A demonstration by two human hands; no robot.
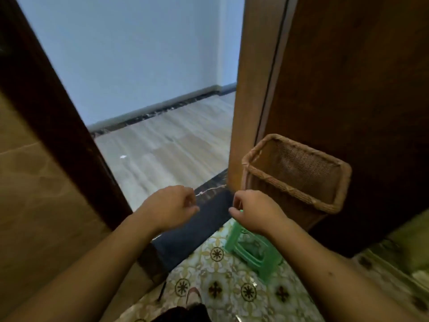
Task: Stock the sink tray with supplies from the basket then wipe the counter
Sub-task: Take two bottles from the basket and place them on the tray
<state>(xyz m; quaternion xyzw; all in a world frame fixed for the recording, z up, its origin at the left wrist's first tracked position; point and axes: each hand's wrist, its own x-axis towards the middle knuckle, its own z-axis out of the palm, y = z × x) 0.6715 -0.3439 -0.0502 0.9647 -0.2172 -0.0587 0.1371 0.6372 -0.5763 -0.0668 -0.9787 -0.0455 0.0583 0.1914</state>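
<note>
A woven wicker basket [293, 193] stands on a small green plastic stool [251, 251] against a brown wooden door. From this angle its inside looks bare, and I cannot see its bottom. My left hand [171, 206] hovers over the threshold, left of the basket, fingers curled in with nothing in them. My right hand [254, 211] hangs in front of the basket's near left corner and above the stool, fingers likewise curled on nothing. The two hands are a short way apart. No sink tray, counter or cloth is in view.
The open wooden door [348, 89] fills the right side and a dark door frame [46, 117] the left. A dark mat [197, 231] lies across the threshold. Pale wood floor [167, 145] lies beyond, patterned tiles [222, 277] under my foot [193, 296].
</note>
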